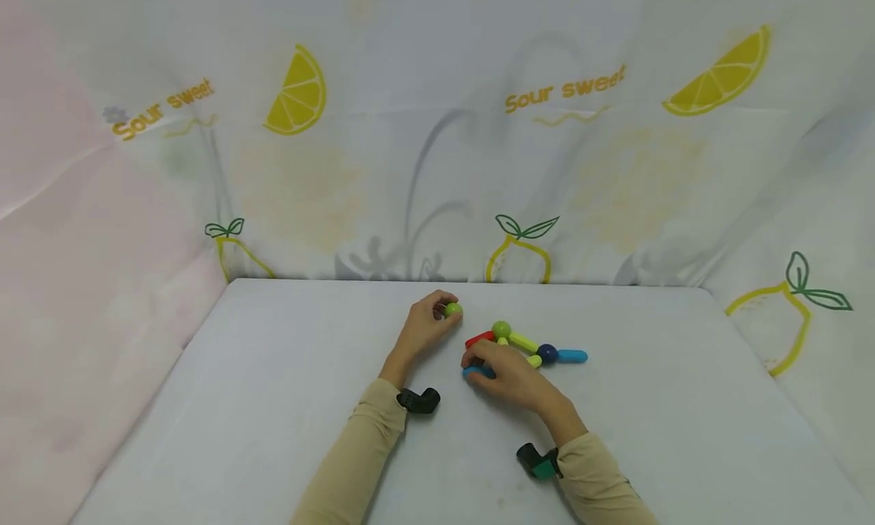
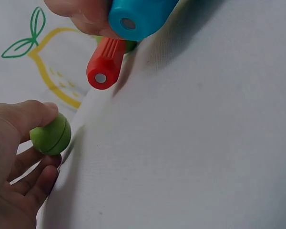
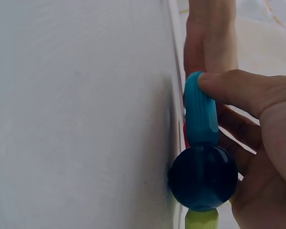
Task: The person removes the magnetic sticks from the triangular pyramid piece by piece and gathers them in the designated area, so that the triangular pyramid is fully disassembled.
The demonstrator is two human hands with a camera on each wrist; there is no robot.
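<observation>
My left hand [image 1: 424,329] pinches a loose green ball [image 1: 453,310] between thumb and fingers; the left wrist view shows a groove round the ball [image 2: 51,136]. To its right, my right hand [image 1: 514,377] grips a blue magnetic rod [image 3: 200,112], thumb on its far end. That rod joins a dark blue ball [image 3: 205,177], with a yellow-green rod [image 3: 201,219] on the ball's other side. Beyond the right hand, another green ball [image 1: 501,329] connects to a red rod [image 1: 477,340] and yellow-green rods [image 1: 524,343]. The red rod's free end shows a round metal tip.
Right of the hand, a second dark blue ball [image 1: 548,353] carries another blue rod [image 1: 572,355] that points right. The white table [image 1: 273,403] ends at a lemon-printed cloth [image 1: 396,168] behind. Each wrist wears a black camera [image 1: 420,400].
</observation>
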